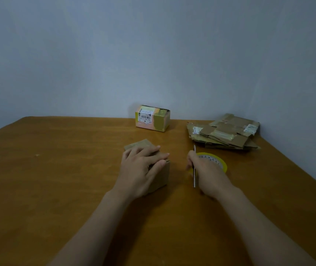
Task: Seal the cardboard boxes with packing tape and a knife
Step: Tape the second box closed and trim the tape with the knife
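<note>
Left hand (139, 169) presses small box (160, 176); right hand (208, 172) grips knife (194, 179).

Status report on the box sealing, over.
Left hand flat on the small box, pressing its top. Right hand grips the knife, by the tape roll. Labelled box and flattened cardboard lie farther back, not in the way.

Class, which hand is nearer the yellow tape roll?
Right. The right hand, gripping the knife, is at the tape roll; the left hand rests on the small box, further left.
</note>
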